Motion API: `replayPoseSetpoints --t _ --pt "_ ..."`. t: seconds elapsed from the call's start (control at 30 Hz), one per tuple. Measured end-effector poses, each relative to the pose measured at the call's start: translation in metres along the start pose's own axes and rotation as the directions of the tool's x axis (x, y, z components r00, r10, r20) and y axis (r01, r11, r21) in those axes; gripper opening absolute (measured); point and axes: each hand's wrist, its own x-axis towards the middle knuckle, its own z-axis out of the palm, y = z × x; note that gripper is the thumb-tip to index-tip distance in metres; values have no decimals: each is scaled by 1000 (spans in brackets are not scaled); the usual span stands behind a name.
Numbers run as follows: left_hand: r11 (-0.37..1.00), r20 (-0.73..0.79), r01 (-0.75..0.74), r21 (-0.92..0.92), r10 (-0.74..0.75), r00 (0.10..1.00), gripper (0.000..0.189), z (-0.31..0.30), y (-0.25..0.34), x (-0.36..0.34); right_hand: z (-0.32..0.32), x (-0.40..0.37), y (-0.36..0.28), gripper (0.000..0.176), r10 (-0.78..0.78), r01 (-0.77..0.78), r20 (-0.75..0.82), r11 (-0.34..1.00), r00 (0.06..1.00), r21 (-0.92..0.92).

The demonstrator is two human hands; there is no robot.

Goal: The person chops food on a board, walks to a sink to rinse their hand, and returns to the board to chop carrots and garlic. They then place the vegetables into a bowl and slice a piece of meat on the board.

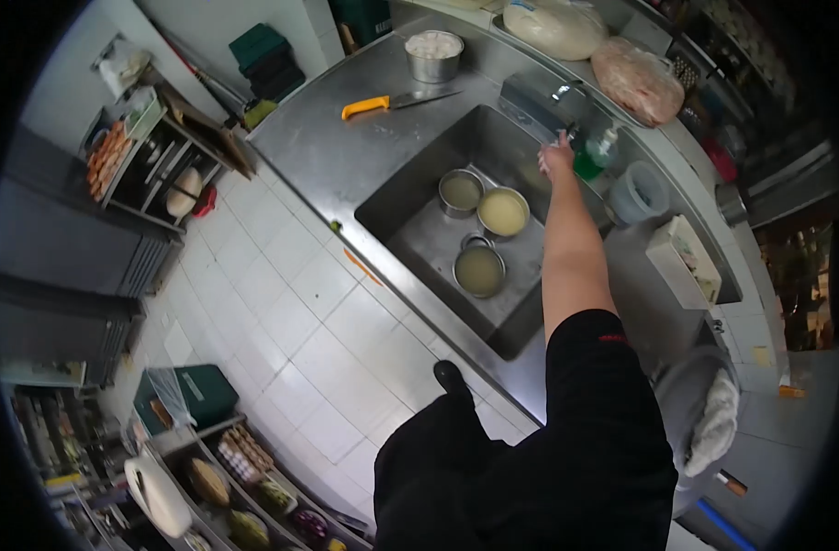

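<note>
My right hand (pixel 555 158) reaches out over the far edge of the sink (pixel 410 170), beside the tap (pixel 566 90) and a bottle of green liquid (pixel 592 158). Its fingers look curled; what they hold, if anything, is too small to make out. My left hand is out of view. Three metal pots stand in the basin: one with cloudy liquid (pixel 461 191), one with pale yellow contents (pixel 503 212) and a nearer one with murky liquid (pixel 480 270).
A yellow-handled knife (pixel 366 107) and a metal pot of white contents (pixel 434 55) are on the steel counter (pixel 314 138). A clear plastic tub (pixel 638 193) and a white container (pixel 684 262) stand right of the sink. Shelves with food line the lower left.
</note>
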Motion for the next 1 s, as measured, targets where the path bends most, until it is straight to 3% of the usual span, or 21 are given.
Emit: replayPoseSetpoints --t 0.07,0.13,0.2,0.27,0.33,0.37,0.4,0.43,0.47,0.5,0.57,0.67,0.7,0.73,0.8,0.83,0.87,0.9,0.93,0.97,1.0 --pt "999 8 2 50 -2 1000 65 37 29 41 15 -14 9 57 107 -58 144 950 984 -307" --pt "995 52 18 103 -24 998 82 80 67 90 17 3 25 48 186 -145 223 971 957 -190" --pt "989 155 42 142 -64 986 99 117 111 156 26 7 24 41 145 -236 208 819 967 523" --pt "975 323 107 194 -166 932 116 161 158 230 37 -15 2 41 106 -119 63 686 992 717" --pt "996 108 0 88 -10 994 70 265 151 268 51 -32 -23 35 225 -155 -5 689 974 708" --pt "999 389 43 22 -48 920 29 357 121 239 51 -29 -27 31 266 -229 54 688 963 689" --pt "993 637 115 -9 -83 767 17 448 90 210 35 -1 -9 31 250 -214 50 687 967 695" --pt "991 658 123 50 -126 743 19 477 99 231 15 20 13 30 43 -354 413 600 910 717" --pt "985 673 129 116 -173 719 21 506 112 254 -2 33 26 30 -200 -499 683 546 702 673" --pt "982 678 135 131 -189 711 21 537 114 266 0 30 25 30 -207 -484 669 543 714 686" --pt "943 807 209 260 -331 490 16 595 109 280 14 12 28 33 160 -342 316 637 935 691" --pt "919 780 270 286 -387 491 17 652 100 289 53 -52 -25 36 368 -281 84 524 926 804" --pt "912 780 271 309 -405 476 17 671 89 270 49 -43 -12 32 257 -156 41 444 965 882" --pt "911 779 267 314 -408 476 17 680 87 270 38 -35 2 32 261 -155 39 441 965 884" --pt "904 772 297 307 -419 478 16 689 82 271 17 -27 23 33 -45 -439 518 474 854 764" --pt "904 768 294 311 -421 482 16 690 80 270 31 -44 7 33 -39 -441 517 470 855 765" --pt "913 780 272 302 -402 481 15 689 76 268 67 -83 -36 33 142 -265 224 473 964 840" --pt "923 791 249 294 -381 478 14 687 73 265 88 -102 -59 33 308 -80 -95 511 947 856" --pt "923 788 244 299 -382 483 14 681 71 266 76 -90 -45 33 316 -83 -96 508 944 857" --pt "929 780 253 270 -365 509 13 672 71 268 55 -76 -22 32 128 -314 286 408 950 858" --pt "935 773 261 240 -347 531 13 670 68 267 43 -64 -8 32 -110 -537 605 356 789 765"
